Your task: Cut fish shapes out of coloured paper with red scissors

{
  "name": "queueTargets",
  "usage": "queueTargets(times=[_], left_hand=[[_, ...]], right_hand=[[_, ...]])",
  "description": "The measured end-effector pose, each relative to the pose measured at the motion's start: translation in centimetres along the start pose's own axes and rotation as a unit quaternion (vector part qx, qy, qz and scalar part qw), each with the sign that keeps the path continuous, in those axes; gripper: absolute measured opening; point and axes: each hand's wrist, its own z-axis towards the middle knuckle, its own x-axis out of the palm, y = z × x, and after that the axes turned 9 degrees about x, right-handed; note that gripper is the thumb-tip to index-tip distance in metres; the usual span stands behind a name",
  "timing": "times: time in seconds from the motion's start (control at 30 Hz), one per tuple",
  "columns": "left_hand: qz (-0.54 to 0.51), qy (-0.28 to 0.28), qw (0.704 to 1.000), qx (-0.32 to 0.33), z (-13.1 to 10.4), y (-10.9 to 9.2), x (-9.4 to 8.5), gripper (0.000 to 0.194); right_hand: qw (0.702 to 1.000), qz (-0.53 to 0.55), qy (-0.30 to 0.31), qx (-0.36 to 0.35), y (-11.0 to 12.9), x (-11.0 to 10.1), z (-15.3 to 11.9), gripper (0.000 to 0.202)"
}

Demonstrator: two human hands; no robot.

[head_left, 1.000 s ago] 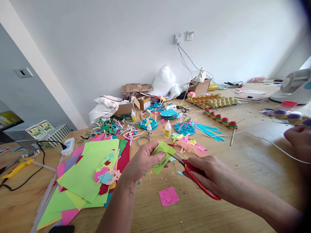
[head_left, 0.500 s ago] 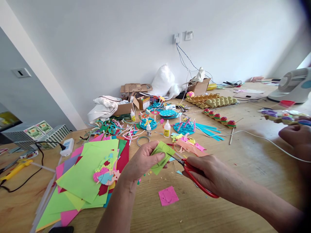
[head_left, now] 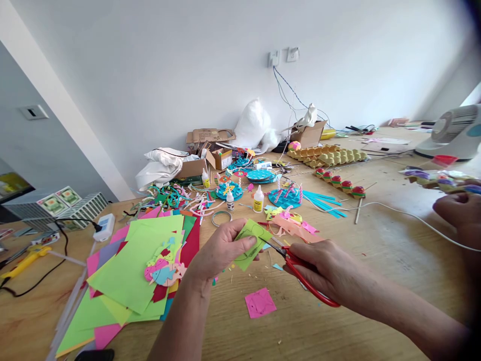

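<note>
My left hand (head_left: 228, 245) pinches a small piece of lime green paper (head_left: 247, 253) between thumb and fingers; dark outlines are drawn on it. My right hand (head_left: 319, 265) is closed around red-handled scissors (head_left: 306, 281), whose blades meet the paper's right edge. Below the hands, a pink paper square (head_left: 260, 303) with a drawn shape lies flat on the table. To the left, cut paper fish (head_left: 164, 271) in pink, blue and green rest on a stack of coloured sheets (head_left: 124, 273).
Glue bottles (head_left: 258, 199), blue decorated discs (head_left: 284, 197) and paper scraps (head_left: 293, 225) lie beyond my hands. Another person's hand (head_left: 456, 210) is at the right edge, near a white cable (head_left: 406, 213). A yellow glue gun (head_left: 26, 261) lies far left, egg cartons (head_left: 341, 158) at the back.
Hardly anything differs: my hands, the green paper and the scissors keep nearly the same place, with only a very slight shift. The other person's hand at the right moved a little.
</note>
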Motion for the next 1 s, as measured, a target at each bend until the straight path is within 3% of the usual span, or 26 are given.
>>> queueTargets(times=[0.2,0.37,0.7,1.0], left_hand=[[0.05,-0.006,0.999,0.0,0.0,-0.1,-0.2,0.023],[-0.001,-0.042,0.999,0.008,0.2,-0.2,0.3,0.021],[-0.084,-0.061,0.995,0.005,0.6,0.3,1.1,0.019],[-0.116,-0.083,0.99,0.012,0.9,1.2,1.7,0.02]], right_hand=[[1.0,0.017,0.015,0.011,0.0,0.0,0.1,0.036],[0.988,0.141,0.04,0.043,0.1,1.0,0.2,0.036],[0.937,0.329,0.084,0.079,0.0,2.6,0.1,0.04],[0.855,0.504,0.084,0.083,0.7,4.7,0.6,0.052]])
